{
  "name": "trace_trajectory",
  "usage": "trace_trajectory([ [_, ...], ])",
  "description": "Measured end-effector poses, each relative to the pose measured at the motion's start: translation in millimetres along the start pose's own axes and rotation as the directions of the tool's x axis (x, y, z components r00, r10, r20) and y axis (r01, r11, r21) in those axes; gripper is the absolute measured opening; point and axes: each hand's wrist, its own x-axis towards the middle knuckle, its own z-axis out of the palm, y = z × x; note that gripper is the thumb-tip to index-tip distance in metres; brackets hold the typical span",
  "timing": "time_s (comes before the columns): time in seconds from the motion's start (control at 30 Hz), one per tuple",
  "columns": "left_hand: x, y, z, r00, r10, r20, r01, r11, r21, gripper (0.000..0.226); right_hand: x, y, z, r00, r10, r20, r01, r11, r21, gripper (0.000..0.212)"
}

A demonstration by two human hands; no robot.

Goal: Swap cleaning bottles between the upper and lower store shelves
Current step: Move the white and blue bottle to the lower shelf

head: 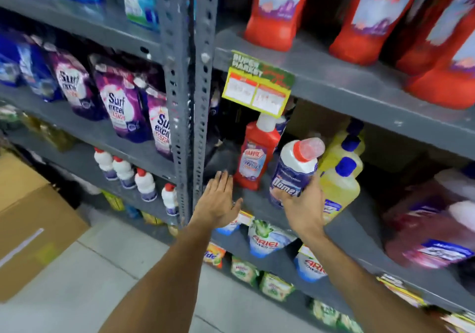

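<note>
My right hand (304, 208) grips a white Domex bottle (295, 170) with a red cap, held tilted just in front of the middle shelf (257, 204). A small red Harpic bottle (257, 152) with a white cap stands upright on that shelf, to the left of the Domex bottle. My left hand (218, 199) is flat with fingers spread at the shelf's front edge, left of the Harpic bottle, holding nothing. Large red Harpic bottles (272, 11) stand in a row on the upper shelf (347, 86).
Yellow bottles with blue caps (339, 178) stand right of the Domex bottle, dark red jugs (431, 224) farther right. A grey slotted upright (185, 101) divides the racks. Purple Surf Excel pouches (120, 104) and small white bottles (144, 183) fill the left rack. A cardboard box (30, 217) sits on the floor.
</note>
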Motion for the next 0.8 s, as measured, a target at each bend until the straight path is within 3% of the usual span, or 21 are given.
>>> trace_trajectory([
  [0.23, 32.7, -16.7, 19.7, 0.996, -0.023, 0.084, 0.021, 0.999, 0.034, 0.082, 43.7, 22.3, 37.6, 0.991, 0.085, -0.099, -0.088, 0.996, -0.020, 0.067],
  [0.5, 34.3, -32.2, 37.6, 0.999, 0.040, 0.014, -0.040, 0.999, 0.000, 0.084, 89.8, 41.1, 48.2, 0.970, 0.182, -0.161, -0.185, 0.983, 0.000, 0.074],
  [0.8, 33.1, -31.7, 36.8, 0.999, 0.040, 0.009, -0.040, 0.999, -0.010, 0.084, 90.5, 42.6, 47.7, 0.968, 0.186, -0.170, -0.193, 0.981, -0.026, 0.069],
])
